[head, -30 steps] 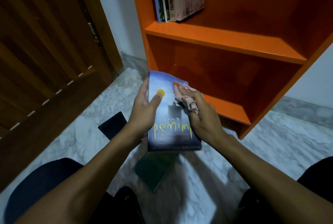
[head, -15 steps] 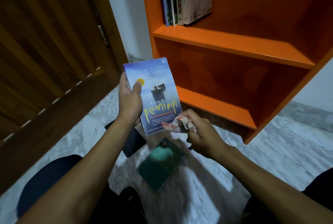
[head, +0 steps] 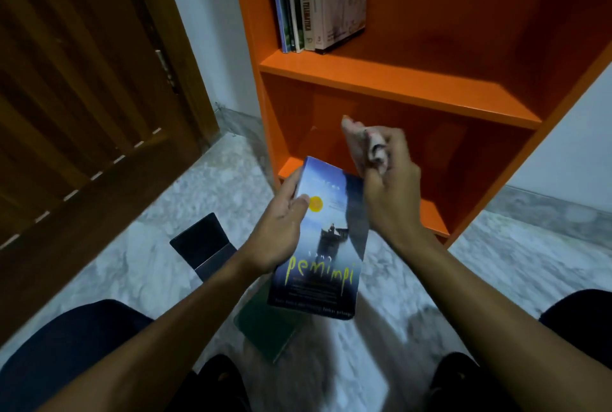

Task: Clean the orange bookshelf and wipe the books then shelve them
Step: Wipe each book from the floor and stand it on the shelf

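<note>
Marble flooring (head: 139,246) lay before the orange bookshelf (head: 397,80). A blue paperback (head: 328,246) was held over it by the left hand (head: 281,232), thumb pinching the cover's edge. A bunched cloth (head: 376,150) was gripped in the right hand's (head: 390,193) curled fingers. Light and bendable, the paperback would likely be best grasped along the spine.

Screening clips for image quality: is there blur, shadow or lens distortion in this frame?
Head view: the right hand and its cloth are motion-smeared; the blue book in the left hand reads sharper, with a hand shadow across its cover. Lighting is dim. The orange bookshelf splays from wide-angle distortion.
</note>
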Motion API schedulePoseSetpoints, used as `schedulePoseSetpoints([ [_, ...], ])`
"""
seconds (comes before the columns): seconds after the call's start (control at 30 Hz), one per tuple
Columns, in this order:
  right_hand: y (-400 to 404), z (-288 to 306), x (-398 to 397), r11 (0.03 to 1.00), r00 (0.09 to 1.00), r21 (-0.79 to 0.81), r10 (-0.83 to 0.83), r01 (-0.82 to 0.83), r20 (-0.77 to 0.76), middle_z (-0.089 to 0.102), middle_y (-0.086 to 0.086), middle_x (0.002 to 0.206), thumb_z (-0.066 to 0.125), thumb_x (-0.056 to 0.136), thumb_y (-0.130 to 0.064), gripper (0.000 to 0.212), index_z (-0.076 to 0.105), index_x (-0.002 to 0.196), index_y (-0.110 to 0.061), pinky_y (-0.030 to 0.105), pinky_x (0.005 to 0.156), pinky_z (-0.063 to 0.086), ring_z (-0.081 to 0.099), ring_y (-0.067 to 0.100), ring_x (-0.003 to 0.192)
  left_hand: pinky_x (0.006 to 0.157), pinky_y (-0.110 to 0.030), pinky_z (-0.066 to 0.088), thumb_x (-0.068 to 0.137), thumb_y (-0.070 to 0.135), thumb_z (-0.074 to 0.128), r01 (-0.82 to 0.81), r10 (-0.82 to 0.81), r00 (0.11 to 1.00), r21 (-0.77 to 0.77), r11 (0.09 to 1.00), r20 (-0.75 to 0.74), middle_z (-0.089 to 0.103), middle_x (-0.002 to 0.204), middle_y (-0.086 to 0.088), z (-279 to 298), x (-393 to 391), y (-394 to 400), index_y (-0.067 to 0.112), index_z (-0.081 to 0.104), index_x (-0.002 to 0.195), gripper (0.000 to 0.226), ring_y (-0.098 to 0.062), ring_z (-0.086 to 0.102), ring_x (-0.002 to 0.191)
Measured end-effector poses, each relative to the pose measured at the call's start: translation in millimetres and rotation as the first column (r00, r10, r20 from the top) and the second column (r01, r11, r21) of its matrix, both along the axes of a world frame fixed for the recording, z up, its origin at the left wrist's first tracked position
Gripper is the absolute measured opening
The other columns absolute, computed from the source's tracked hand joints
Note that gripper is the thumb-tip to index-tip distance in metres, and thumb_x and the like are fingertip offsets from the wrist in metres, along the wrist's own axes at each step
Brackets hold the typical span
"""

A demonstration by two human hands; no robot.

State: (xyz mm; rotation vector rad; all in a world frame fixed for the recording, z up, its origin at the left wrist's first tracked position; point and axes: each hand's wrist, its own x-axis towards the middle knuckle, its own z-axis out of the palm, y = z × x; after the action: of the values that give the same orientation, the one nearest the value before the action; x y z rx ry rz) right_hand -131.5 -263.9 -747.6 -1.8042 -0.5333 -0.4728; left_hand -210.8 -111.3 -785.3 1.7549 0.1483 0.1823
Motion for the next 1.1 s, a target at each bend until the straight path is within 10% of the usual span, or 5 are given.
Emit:
schedulePoseSetpoints([
  [0.13,10,-41,-12,0.889,0.961,-0.419,0.254,-0.186,0.113,0.047,0.004,0.15,0.042,0.078,-0.007,0.058,0.048,0.135,-0.015,0.048,0.121,0.017,0.031,0.014,0.146,0.101,0.004,0.029,0.108,0.01,0.034,0.008,-0.009,1.0,-0.072,0.997,-0.023,0.029,0.159,0.011,-7,3,-12,0.019,0.023,0.158,0.051,0.008,0.027,0.139],
  [0.47,18,-67,-33,0.791,0.894,-0.468,0.448,-0.395,0.003,0.045,-0.003,0.151,0.052,0.073,0.002,0.049,0.059,0.116,-0.02,0.045,0.119,0.019,0.027,0.005,0.146,0.104,-0.057,0.047,0.105,0.012,0.037,-0.345,0.339,0.937,-0.382,0.857,-0.083,0.065,0.129,-0.019,-11,16,18,0.017,0.051,0.14,0.038,-0.038,0.063,0.119],
  [0.67,23,-79,-57,0.698,0.784,-0.41,0.616,-0.588,-0.074,0.052,0.004,0.146,0.055,0.082,0.009,0.058,0.053,0.13,-0.023,0.036,0.121,0.017,0.033,0.01,0.145,0.076,-0.035,0.059,0.107,0.012,0.034,-0.567,0.583,0.808,-0.381,0.73,-0.084,0.068,0.115,-0.008,-4,22,45,0.019,0.049,0.142,0.038,-0.026,0.069,0.1],
  [0.97,20,-61,-52,0.738,0.766,-0.247,0.532,-0.629,-0.36,0.063,-0.022,0.087,0.051,0.096,-0.023,0.01,0.053,0.1,-0.032,0.016,0.065,0.046,0.059,-0.001,0.076,0.07,-0.033,0.057,0.104,0.006,0.035,-0.64,0.7,0.714,-0.424,0.641,-0.018,0.064,0.117,-0.015,7,22,70,0.013,0.047,0.141,0.04,-0.023,0.065,0.086],
  [1.1,12,-56,-35,0.896,0.848,-0.117,0.355,-0.429,-0.392,0.065,-0.005,0.087,0.058,0.097,-0.04,0.018,0.057,0.092,-0.023,0.035,0.075,0.045,0.059,0.012,0.083,0.068,-0.033,0.057,0.105,0.008,0.036,-0.573,0.638,0.769,-0.395,0.719,0.045,0.065,0.123,-0.015,21,18,67,0.014,0.047,0.142,0.039,-0.022,0.068,0.086],
])
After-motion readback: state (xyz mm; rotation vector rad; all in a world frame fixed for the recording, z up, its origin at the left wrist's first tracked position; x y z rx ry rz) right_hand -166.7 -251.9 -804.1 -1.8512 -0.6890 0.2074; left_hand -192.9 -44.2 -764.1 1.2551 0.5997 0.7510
